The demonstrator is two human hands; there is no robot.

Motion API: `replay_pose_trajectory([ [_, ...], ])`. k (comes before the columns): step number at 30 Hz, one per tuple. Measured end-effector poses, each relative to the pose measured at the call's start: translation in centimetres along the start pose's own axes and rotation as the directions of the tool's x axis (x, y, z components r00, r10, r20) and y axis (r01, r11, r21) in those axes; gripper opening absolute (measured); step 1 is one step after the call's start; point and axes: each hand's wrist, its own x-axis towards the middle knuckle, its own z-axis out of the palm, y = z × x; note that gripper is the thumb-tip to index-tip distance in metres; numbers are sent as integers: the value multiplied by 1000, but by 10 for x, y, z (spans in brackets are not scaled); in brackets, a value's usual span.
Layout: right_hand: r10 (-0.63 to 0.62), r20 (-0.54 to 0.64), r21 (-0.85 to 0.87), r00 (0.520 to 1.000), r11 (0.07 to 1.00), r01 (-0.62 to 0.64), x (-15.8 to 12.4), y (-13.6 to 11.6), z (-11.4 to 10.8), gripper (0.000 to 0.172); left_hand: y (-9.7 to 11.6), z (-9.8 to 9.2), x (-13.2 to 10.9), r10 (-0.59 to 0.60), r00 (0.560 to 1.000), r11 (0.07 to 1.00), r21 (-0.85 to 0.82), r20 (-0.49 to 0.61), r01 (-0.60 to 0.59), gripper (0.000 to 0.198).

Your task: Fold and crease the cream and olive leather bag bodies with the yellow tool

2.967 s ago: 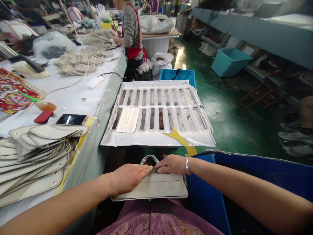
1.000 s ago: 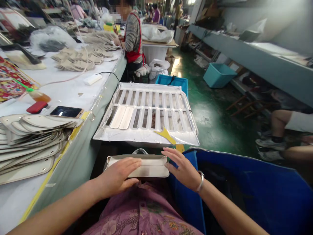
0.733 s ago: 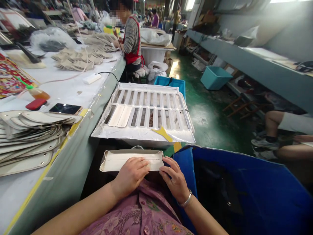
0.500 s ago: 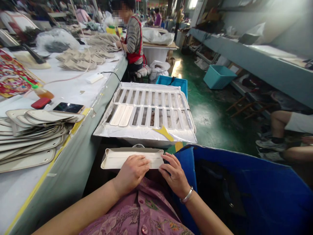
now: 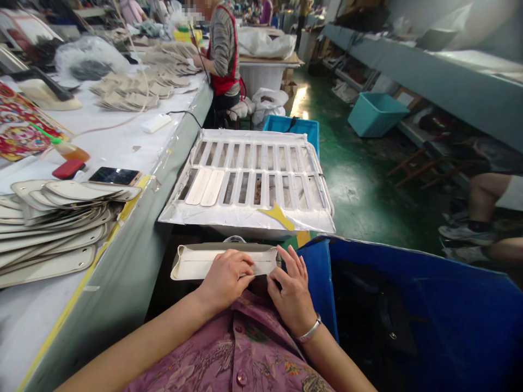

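Observation:
A long cream piece [image 5: 200, 261] with upturned edges lies across my lap, shaped like a shallow tray with a thin dark line along its middle. My left hand [image 5: 231, 272] rests over its near right half, fingers bent inside and thumb at the near edge, closed on that edge. At the near right corner, my right hand [image 5: 292, 283] pinches the edge between thumb and index finger. The other fingers of that hand stick up beside the right end. A silver bracelet [image 5: 311, 329] is on the right wrist.
Ahead stands a white slotted rack [image 5: 245, 215] bearing two cream strips [image 5: 205, 187] and a yellow Y-shaped tool [image 5: 280, 215]. Stacked cream panels [image 5: 53, 234] and a phone [image 5: 114, 175] lie on the left table. A blue bin [image 5: 429, 294] is at right. A co-worker [image 5: 224, 54] sits ahead.
My right thumb and index finger have closed on the near right corner, and its other fingers have lifted. My left thumb has come to the near edge. The whole view has shifted slightly.

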Motion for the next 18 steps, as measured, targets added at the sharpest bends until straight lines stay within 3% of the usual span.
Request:
replay_pose_trajectory([
  [5,87,25,-18,996,996,-86,1,-1,7,8,11,5,-1,-6,997,988,155,-82,19,12],
  [8,101,-109,-77,989,991,-110,-7,-7,12,12,14,7,-3,20,997,976,217,-76,-3,10],
  [11,-68,-198,-202,978,979,27,-22,-11,17,32,14,7,-4,34,998,969,248,-60,-18,9],
  [14,-289,-103,-307,952,920,246,-37,-10,23,43,15,6,-4,14,999,958,287,-45,0,9],
  [18,-360,-62,-426,931,853,301,-45,-11,30,44,13,-1,-16,-5,998,956,292,-59,22,16],
])
